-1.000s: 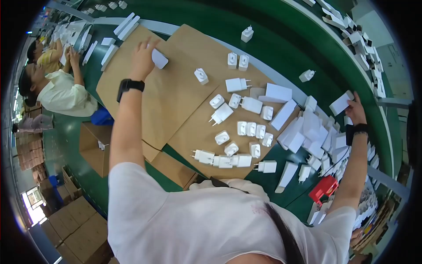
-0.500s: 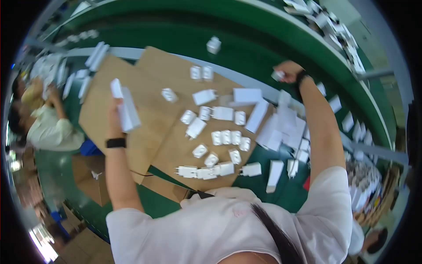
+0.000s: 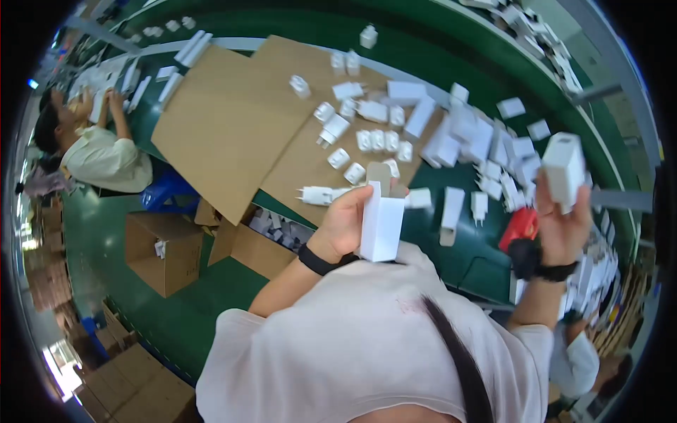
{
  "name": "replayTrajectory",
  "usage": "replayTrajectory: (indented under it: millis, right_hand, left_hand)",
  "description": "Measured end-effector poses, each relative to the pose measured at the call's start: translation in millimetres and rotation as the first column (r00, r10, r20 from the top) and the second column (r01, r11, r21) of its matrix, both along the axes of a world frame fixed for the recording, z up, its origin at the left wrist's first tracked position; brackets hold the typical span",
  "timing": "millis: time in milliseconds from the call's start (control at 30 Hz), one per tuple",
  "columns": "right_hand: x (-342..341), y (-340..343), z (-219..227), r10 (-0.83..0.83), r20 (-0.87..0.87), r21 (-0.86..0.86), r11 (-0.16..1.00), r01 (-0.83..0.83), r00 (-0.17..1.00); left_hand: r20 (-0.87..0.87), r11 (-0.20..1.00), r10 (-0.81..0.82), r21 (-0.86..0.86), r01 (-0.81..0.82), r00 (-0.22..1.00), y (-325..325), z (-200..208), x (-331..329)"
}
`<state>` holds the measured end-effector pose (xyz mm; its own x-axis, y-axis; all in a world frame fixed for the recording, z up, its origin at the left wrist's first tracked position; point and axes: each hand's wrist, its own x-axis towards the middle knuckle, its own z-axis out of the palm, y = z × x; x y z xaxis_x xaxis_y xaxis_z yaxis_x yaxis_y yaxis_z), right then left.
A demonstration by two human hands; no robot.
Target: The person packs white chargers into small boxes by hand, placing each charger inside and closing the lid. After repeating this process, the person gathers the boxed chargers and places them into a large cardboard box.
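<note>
cardboard sheets [image 3: 233,134] lie on the worktop [image 3: 451,42], chargers [image 3: 381,139] on their right part. folded boxes [image 3: 486,144] lie right of them. cartons [image 3: 161,250] stand on the floor [image 3: 176,317] to the left, below the worktop edge.

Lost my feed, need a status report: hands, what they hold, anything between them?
Left hand grips open white carton. Right hand holds white charger raised. Apart, nothing between them.

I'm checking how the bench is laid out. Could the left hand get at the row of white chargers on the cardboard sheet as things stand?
Probably not at once: the left hand is wrapped around an open white box. The chargers lie uncovered just beyond it on the cardboard sheet, nothing between.
</note>
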<state>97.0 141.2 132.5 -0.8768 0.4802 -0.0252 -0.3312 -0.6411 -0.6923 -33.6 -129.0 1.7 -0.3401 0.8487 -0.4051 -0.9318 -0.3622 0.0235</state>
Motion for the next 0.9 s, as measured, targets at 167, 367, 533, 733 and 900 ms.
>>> replayTrajectory:
  millis: [167, 367, 533, 733, 900]
  right_hand:
    - [42.7, -60.6, -70.3, -0.087, -0.059, -0.373, 0.926, 0.058, 0.994]
    - [38.6, -93.7, -63.5, -0.240, 0.033, 0.096, 0.967, 0.236, 0.970]
    - [28.8, -102.3, -62.7, -0.309, -0.052, 0.286, 0.906, 0.311, 0.950]
    - [23.8, -104.6, -87.2, -0.320, -0.043, 0.762, 0.602, 0.238, 0.946]
    - [22.1, -91.2, -83.4, -0.267, 0.152, 0.863, 0.506, 0.004, 0.952]
  left_hand:
    - [-0.312, 0.938, -0.334, -0.017, 0.346, 0.890, -3.9, -9.2, 22.8]
    - [-0.714, 0.891, -0.432, -0.432, 0.138, 0.551, 25.5, 19.9, 40.2]
    - [-0.848, 0.927, -0.367, -0.368, 0.074, 0.382, 35.5, 35.7, 50.4]
    - [-0.900, 0.943, -0.306, -0.331, -0.031, 0.310, 30.1, 36.1, 57.4]
    - [-0.932, 0.916, -0.343, -0.360, -0.179, 0.116, 25.2, 10.4, 50.9]
